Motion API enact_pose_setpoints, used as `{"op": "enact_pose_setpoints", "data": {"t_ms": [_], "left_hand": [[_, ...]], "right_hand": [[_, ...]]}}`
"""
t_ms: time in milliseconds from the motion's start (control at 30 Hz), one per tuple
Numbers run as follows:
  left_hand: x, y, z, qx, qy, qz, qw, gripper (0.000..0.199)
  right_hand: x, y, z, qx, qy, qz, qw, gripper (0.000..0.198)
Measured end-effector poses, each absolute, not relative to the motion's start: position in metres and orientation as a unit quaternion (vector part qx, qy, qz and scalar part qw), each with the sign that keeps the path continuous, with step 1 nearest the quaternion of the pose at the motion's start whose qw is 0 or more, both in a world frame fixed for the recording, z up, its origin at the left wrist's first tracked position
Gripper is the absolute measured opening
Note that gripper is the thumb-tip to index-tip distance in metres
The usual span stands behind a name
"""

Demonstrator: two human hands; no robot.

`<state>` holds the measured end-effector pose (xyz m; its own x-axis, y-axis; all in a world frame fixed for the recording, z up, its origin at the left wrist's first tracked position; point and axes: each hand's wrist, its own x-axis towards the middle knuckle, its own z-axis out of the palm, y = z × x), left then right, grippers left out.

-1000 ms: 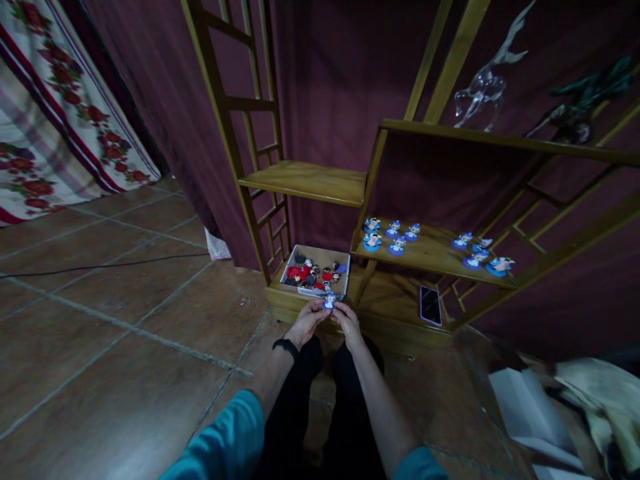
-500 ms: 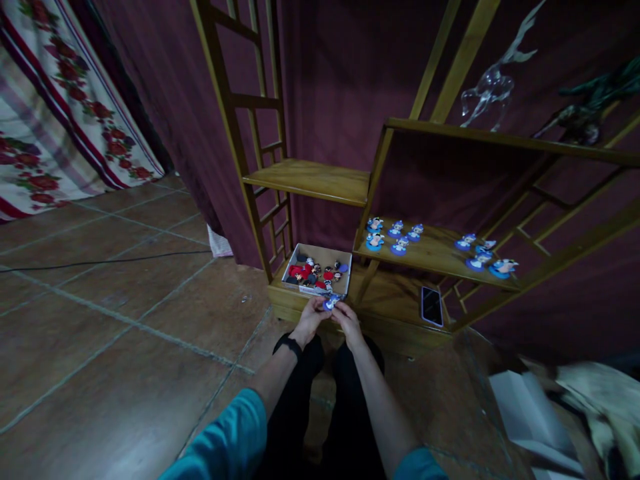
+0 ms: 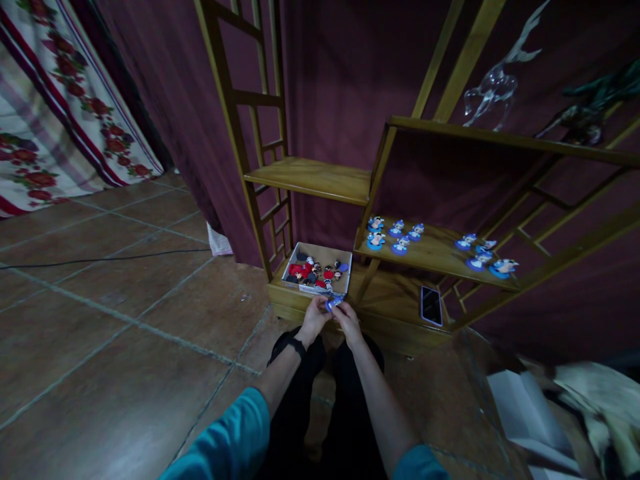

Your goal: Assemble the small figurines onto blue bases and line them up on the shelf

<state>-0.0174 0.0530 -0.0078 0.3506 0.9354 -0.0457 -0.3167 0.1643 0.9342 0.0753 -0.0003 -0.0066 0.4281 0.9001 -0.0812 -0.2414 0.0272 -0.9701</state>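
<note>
A small purple-and-white figurine (image 3: pixel 333 304) is held between my two hands, just in front of the box. My left hand (image 3: pixel 315 316) pinches it from the left, and my right hand (image 3: pixel 347 319) grips its right side. Behind it, the open white box (image 3: pixel 345 252) rests on the low wooden shelf with several red, black and white figurines (image 3: pixel 303 269) inside. Up to the right, several figurines on blue and purple bases, among them a purple one (image 3: pixel 400 245), stand in two groups on the middle shelf (image 3: pixel 435 257).
A phone (image 3: pixel 431 306) lies on the lower shelf at the right. The upper shelf bears a clear glass deer (image 3: pixel 493 90) and a dark green sculpture (image 3: pixel 585 113). A white carton (image 3: pixel 525 410) sits on the floor at the right. A black cable (image 3: pixel 105 259) crosses the tiles.
The figurine in my hands has turned slightly and shifted a little to the right. Both hands keep their hold; the box and shelf figurines stay as they were.
</note>
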Motion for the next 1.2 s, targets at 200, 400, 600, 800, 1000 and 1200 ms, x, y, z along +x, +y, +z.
{"op": "enact_pose_setpoints", "data": {"t_ms": [200,400,600,800,1000,1200], "left_hand": [[-0.014,0.053,-0.013,0.501,0.344,0.46,0.647,0.04],[-0.012,0.053,-0.017,0.498,0.334,0.475,0.644,0.039],[-0.014,0.05,-0.014,0.444,0.31,0.478,0.692,0.041],[-0.021,0.05,-0.015,0.365,0.308,0.453,0.752,0.042],[-0.028,0.047,-0.008,0.323,0.285,0.422,0.798,0.038],[-0.037,0.045,-0.001,0.302,0.295,0.406,0.81,0.027]], "right_hand": [[0.075,0.003,-0.014,-0.578,-0.313,0.386,0.647,0.034],[0.075,0.008,-0.02,-0.596,-0.308,0.362,0.647,0.032],[0.072,0.005,-0.015,-0.586,-0.311,0.362,0.654,0.033],[0.068,0.002,-0.012,-0.548,-0.275,0.413,0.673,0.031],[0.066,0.004,-0.022,-0.568,-0.261,0.393,0.674,0.032],[0.062,0.0,-0.023,-0.569,-0.293,0.392,0.66,0.036]]}}
